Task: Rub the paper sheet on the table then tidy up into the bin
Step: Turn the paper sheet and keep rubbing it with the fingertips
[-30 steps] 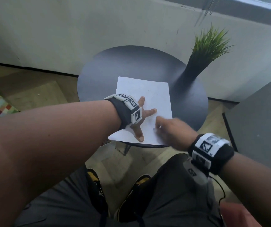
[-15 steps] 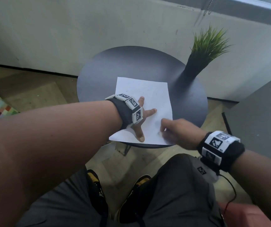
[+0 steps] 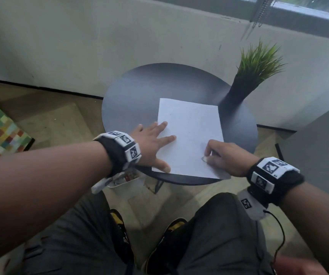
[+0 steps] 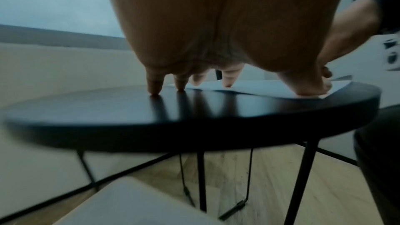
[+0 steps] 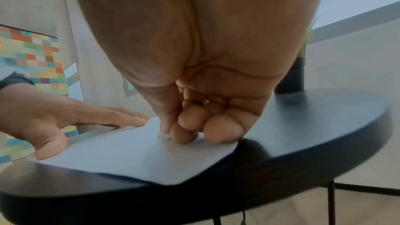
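Rubbing was the step in hand: the left hand (image 3: 151, 143), spread, pinned the paper sheet (image 3: 189, 135) at the worktop's (image 3: 139, 96) six o'clock edge while the right hand (image 3: 222, 157) pinched a small eraser-like piece (image 3: 205, 159) against it; next, I judged, came more strokes before binning.

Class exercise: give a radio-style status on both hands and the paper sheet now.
Left hand flat, pinning paper sheet. Right hand pinching a small eraser-like thing on it. Plant pot beside the sheet's far corner.
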A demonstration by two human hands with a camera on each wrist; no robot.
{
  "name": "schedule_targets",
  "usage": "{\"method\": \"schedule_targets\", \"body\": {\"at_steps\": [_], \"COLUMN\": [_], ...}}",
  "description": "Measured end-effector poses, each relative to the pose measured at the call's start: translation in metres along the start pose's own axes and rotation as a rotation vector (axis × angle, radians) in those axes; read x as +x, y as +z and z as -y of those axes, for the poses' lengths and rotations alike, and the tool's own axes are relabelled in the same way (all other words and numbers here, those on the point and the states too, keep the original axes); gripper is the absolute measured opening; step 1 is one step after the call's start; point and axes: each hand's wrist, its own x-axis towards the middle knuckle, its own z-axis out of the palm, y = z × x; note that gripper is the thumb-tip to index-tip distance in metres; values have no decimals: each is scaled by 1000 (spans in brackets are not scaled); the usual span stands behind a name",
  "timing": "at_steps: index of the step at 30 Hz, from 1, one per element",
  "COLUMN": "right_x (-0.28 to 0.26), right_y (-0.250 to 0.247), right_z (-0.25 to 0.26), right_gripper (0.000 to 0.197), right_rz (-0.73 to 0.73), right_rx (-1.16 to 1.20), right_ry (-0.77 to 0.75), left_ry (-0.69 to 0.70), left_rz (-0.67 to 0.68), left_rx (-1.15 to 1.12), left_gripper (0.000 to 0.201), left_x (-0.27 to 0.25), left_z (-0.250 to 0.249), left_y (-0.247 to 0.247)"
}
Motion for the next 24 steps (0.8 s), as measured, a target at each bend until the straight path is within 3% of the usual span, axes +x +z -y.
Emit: {"method": "schedule_targets", "body": {"at_steps": [4,9,11,14,16,20,24], "right_x": [4,18,18,12,21,40,16], "right_y": [-1,9,23,31,17,6,32], "right_z": [-1,35,60,83,74,56,85], "right_gripper": [14,14,13,11,12,15,11], "right_rz": [6,-139,-120,40,56,-132,20], "right_rx": [-4,72,36,-97,-69,-91,-153], "right_ry": [41,53,-52,-283,-215,9,-248], "left_ry": [-38,-38,-38,-22,-25,-42,-45], "left_rz": [-7,-11,-8,13,29,13,10], "left_rx": [-47,-50,-39,-29,-45,-42,-3], "left_gripper": [103,104,104,104,108,112,108], "left_x": [-12,-9,-8,-7,-6,-2,-3], "left_z": [17,6,5,5,5,3,2], "left_y": [9,6,6,3,2,1,-1]}}
